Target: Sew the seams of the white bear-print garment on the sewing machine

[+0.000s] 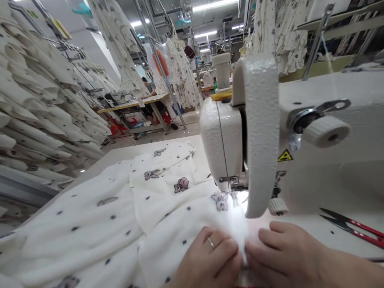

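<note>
White fabric (pixel 120 216) printed with dark spots and small animal figures spreads over the sewing table and runs under the needle area of a white sewing machine (pixel 261 136). Just in front of the lit needle, my left hand (pixel 210 256), with a ring on one finger, is closed on the fabric edge. Close to its right, my right hand (pixel 282 252) pinches the same edge, fingers curled. The fingertips of both hands are partly hidden. The presser foot (pixel 235 199) shows only in part, behind the machine's guard and in bright light.
Red-handled thread snips (pixel 354 226) lie on the table to the right of my right hand. Printed garments (pixel 36 108) hang densely at the left. Farther back, a person (pixel 151 90) sits at another sewing table (pixel 135 105).
</note>
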Action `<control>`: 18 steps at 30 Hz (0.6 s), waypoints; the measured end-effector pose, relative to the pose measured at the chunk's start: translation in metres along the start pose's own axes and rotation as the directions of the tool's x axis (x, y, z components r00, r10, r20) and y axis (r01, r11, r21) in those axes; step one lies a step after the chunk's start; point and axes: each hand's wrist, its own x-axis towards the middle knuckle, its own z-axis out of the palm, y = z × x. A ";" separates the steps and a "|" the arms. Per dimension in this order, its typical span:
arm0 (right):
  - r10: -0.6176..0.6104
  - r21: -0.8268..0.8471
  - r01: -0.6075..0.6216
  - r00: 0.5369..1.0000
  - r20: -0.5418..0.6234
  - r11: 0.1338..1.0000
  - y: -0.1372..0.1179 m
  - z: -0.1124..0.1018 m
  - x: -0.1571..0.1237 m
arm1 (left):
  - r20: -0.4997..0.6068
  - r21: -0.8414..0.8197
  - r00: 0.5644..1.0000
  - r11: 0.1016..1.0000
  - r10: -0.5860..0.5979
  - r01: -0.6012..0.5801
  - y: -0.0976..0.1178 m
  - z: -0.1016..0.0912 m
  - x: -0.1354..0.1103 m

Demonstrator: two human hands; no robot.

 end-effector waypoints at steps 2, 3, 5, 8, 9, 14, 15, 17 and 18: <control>0.004 0.007 -0.004 1.000 -0.021 1.000 0.006 0.012 0.001 | 0.038 -0.006 0.999 1.000 0.016 -0.016 -0.008 0.003 0.001; 0.008 0.007 -0.007 1.000 -0.030 1.000 0.010 0.016 0.001 | 0.057 -0.018 0.998 1.000 0.023 -0.022 -0.011 0.003 0.002; 0.027 0.007 -0.027 0.999 -0.039 1.000 0.015 0.022 0.000 | 0.083 -0.052 0.996 0.998 0.040 -0.035 -0.017 -0.001 0.007; 0.067 -0.006 -0.067 0.996 -0.058 0.998 0.021 0.022 -0.001 | 0.173 -0.075 0.985 0.997 0.015 -0.002 -0.023 -0.010 0.016; 0.083 -0.013 -0.084 0.995 -0.062 0.996 0.022 0.022 -0.002 | 0.221 -0.077 0.975 0.997 0.001 0.017 -0.026 -0.012 0.018; 0.165 -0.073 -0.177 0.976 -0.142 0.982 0.024 0.019 0.003 | 0.325 -0.080 0.946 0.996 -0.001 0.028 -0.044 -0.010 0.026; 0.176 -0.093 -0.194 0.969 -0.173 0.977 0.024 0.017 0.005 | 0.322 -0.072 0.947 0.997 0.004 0.020 -0.047 -0.009 0.027; 0.190 -0.122 -0.218 0.960 -0.205 0.968 0.024 0.013 0.009 | 0.320 -0.057 0.947 0.998 0.009 0.010 -0.053 -0.006 0.028; 0.197 -0.132 -0.225 0.960 -0.199 0.965 0.024 0.010 0.010 | 0.320 -0.046 0.947 0.999 0.002 0.014 -0.055 -0.005 0.029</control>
